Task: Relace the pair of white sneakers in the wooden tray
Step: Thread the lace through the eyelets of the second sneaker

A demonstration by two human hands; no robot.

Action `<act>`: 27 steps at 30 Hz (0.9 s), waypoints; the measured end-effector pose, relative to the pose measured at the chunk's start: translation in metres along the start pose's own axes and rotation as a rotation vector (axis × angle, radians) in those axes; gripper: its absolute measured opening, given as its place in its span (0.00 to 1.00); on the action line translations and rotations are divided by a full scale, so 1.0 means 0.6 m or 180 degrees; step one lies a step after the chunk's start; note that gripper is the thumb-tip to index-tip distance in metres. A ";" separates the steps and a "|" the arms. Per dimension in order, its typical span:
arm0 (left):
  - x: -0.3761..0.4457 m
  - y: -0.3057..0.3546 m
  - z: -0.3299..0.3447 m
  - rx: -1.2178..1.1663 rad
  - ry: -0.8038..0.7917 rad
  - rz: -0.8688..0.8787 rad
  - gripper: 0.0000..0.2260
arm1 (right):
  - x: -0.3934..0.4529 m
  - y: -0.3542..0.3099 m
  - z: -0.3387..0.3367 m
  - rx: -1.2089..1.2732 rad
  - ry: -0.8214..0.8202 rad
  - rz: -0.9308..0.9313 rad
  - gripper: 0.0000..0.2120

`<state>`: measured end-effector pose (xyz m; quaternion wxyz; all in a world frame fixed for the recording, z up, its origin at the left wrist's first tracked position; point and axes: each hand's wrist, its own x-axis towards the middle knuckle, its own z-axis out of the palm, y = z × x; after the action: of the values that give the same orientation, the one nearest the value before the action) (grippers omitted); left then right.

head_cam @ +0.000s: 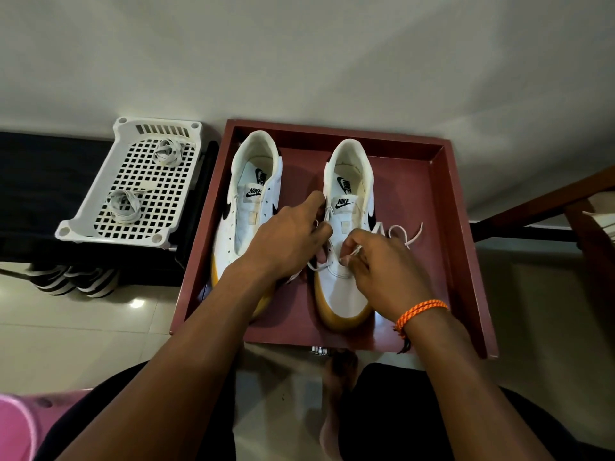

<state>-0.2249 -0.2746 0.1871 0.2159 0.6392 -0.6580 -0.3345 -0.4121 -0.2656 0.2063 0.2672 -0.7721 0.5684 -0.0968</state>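
1. Head view, the setting: the wooden tray point(459, 207) filled the centre and right of the frame, and the pair of white sneakers lay in it side by side, heels toward the top of the picture, toes toward the bottom. The left sneaker point(248, 207) showed no lace in its eyelets. To the upper left, a white basket point(133, 181) held two bundled laces point(124, 206).

2. Head view, the hands: both hands worked over the right sneaker point(342, 287). The left hand point(289, 234) reached in from the lower left, its fingers curled at the upper eyelets beside the tongue, apparently pinching the lace point(404, 232). The right hand point(379, 261), with an orange cord at the wrist, pinched a lace strand just above the lower eyelets.

3. Head view, the relation that mattered: the shoe's long axis ran from top to bottom of the frame, directly beneath both hands. The loose lace end trailed to the right of the shoe onto the tray floor, nearer the right hand, which seemed better placed to thread it next.
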 end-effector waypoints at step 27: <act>-0.002 0.002 -0.002 -0.0018 -0.0064 -0.0028 0.03 | 0.018 0.029 -0.031 0.0611 0.1149 0.0485 0.10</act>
<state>-0.2251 -0.2738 0.1889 0.2096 0.6380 -0.6564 -0.3437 -0.4311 -0.2851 0.2109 0.2400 -0.6681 0.6519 -0.2667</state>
